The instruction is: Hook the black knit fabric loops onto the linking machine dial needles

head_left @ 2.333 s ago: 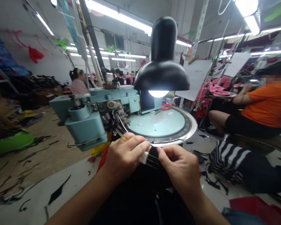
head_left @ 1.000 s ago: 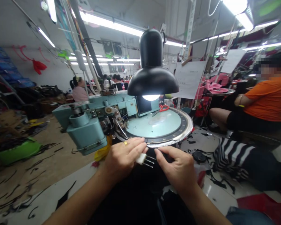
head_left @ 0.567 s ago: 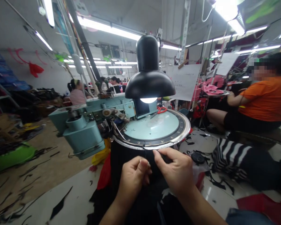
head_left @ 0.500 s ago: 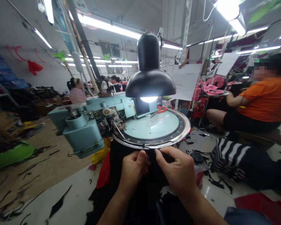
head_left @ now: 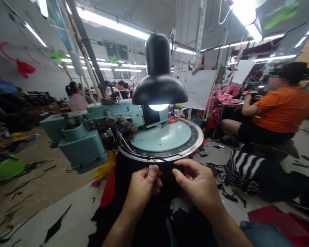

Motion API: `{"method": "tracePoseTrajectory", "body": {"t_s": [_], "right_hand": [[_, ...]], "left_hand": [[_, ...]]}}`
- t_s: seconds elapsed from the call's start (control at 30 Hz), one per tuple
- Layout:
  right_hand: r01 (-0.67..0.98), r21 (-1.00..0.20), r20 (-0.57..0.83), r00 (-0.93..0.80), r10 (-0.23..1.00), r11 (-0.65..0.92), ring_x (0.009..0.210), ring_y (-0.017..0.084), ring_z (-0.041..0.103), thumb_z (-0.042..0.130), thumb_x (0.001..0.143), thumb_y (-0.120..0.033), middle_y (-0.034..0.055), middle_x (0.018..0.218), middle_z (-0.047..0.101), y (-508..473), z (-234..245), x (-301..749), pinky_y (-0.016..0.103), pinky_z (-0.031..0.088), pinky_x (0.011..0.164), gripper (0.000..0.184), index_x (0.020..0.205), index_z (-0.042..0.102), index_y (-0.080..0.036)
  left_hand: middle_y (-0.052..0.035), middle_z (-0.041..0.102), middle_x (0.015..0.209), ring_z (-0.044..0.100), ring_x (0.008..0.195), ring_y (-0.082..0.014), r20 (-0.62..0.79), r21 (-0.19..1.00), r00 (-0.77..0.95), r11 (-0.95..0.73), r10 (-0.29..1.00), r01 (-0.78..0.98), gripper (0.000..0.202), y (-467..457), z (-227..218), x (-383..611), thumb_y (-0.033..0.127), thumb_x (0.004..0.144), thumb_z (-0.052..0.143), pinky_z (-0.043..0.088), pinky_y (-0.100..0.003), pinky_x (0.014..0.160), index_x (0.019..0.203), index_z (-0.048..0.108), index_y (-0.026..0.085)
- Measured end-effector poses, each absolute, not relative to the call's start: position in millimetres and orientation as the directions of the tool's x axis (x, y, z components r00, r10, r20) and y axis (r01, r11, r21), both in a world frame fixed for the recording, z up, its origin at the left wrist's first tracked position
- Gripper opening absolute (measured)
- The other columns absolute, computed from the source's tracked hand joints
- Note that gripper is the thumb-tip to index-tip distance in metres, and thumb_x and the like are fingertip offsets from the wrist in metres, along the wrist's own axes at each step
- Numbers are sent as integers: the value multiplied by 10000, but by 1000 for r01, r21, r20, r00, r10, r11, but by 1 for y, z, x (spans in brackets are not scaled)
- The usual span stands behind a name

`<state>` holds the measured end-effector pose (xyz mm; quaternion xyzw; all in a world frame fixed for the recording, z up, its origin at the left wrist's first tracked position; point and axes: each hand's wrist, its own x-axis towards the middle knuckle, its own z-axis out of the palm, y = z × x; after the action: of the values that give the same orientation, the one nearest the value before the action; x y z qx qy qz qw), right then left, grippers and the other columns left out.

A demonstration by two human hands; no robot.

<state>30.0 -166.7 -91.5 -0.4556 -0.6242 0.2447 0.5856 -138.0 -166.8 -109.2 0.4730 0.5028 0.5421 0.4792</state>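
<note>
A round, light-green dial linking machine [head_left: 159,139] stands before me, its rim ringed with fine metal points. Black knit fabric [head_left: 141,173] hangs from the front of that rim. My left hand [head_left: 142,183] is just below the rim, thumb and forefinger pinched on the fabric's edge; dark cloth against dark makes the exact grip hard to see. To the right of it, my right hand [head_left: 199,181] is close to the fabric, thumb and forefinger apart with nothing visible between them. Red-handled scissors [head_left: 173,119] lie at the back of the dial.
A black lamp [head_left: 159,87] shines low over the dial. The machine's green motor housing [head_left: 83,145] juts out at left. Black-and-white striped fabric [head_left: 243,166] lies at right, and dark scraps litter the floor. A person in an orange top [head_left: 285,109] sits at right.
My right thumb and forefinger have come off the rim and spread apart. My left hand has stayed pinched near the edge. The whole view has shifted slightly, so everything appears further left.
</note>
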Motion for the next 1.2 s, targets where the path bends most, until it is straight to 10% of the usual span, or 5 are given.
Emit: {"method": "tracePoseTrajectory", "body": {"t_s": [0.37, 1.2], "right_hand": [[-26, -928, 365, 139, 921, 372, 466, 121, 624, 710, 769, -329, 0, 588, 675, -162, -89, 23, 194, 529, 460, 178, 755, 723, -152], [271, -794, 604, 240, 760, 545, 547, 127, 637, 708, 792, -221, -4, 656, 715, -160, -99, 17, 208, 536, 530, 77, 826, 764, -182]], "left_hand": [[-11, 600, 502, 453, 371, -66, 78, 996, -143, -84, 987, -32, 542, -170, -112, -132, 660, 757, 699, 282, -156, 350, 715, 690, 120], [-45, 633, 512, 503, 386, -90, 76, 994, -76, -81, 994, -72, 565, -162, -113, -124, 669, 733, 715, 371, -183, 395, 678, 686, 108]]}}
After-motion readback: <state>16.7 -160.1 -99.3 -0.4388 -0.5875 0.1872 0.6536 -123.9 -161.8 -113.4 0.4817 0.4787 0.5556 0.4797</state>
